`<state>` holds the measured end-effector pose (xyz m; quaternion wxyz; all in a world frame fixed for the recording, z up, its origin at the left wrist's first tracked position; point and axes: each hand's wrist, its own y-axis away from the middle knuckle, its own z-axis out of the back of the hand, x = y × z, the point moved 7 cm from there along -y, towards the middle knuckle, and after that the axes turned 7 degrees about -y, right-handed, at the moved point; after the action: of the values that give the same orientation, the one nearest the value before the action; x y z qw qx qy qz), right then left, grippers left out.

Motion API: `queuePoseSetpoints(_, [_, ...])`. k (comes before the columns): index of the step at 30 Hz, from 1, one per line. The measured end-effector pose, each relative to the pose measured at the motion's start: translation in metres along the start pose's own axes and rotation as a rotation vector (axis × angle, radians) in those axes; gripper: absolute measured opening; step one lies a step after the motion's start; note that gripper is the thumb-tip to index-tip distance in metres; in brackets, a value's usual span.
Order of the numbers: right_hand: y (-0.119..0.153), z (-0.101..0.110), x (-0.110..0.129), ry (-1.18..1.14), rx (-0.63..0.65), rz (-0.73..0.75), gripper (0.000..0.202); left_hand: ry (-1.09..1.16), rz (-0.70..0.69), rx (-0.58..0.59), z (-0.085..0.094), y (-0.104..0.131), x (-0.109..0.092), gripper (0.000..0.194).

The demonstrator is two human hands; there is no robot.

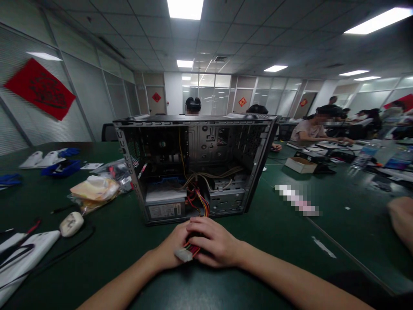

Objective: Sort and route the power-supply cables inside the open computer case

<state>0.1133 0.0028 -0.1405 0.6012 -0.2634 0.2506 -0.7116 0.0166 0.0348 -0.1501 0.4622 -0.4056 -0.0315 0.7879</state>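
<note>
Apparently to keep the wires (194,249) bunched, left hand (172,246) and right hand (221,244) curl around them, plug (183,255) poking out below, open computer case (196,123) just beyond

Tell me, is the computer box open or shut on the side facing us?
Open. Nothing covers the near side of the computer case, so the power supply and colored wires show inside.

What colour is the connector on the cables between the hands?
The connector is whitish; it shows best in the head view.
</note>
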Motion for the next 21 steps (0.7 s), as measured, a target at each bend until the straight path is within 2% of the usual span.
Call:
queuePoseSetpoints(7, [-0.002, 0.003, -0.002, -0.024, -0.054, -0.096, 0.028, -0.039, 0.012, 0.013, -0.003, 0.001, 0.004, 0.022])
queuePoseSetpoints(10, [0.0, 0.014, -0.008, -0.131, -0.148, -0.195, 0.032, -0.037, 0.026, -0.083, 0.002, 0.003, 0.004, 0.019])
queuePoseSetpoints(14, [0.004, 0.025, -0.017, -0.276, -0.293, -0.319, 0.028, -0.08, 0.025, -0.244, 0.017, 0.005, -0.001, 0.023])
queuePoseSetpoints(21, [0.01, 0.021, -0.031, -0.383, -0.337, -0.474, 0.021, -0.145, 0.017, -0.427, 0.03, 0.008, -0.012, 0.016])
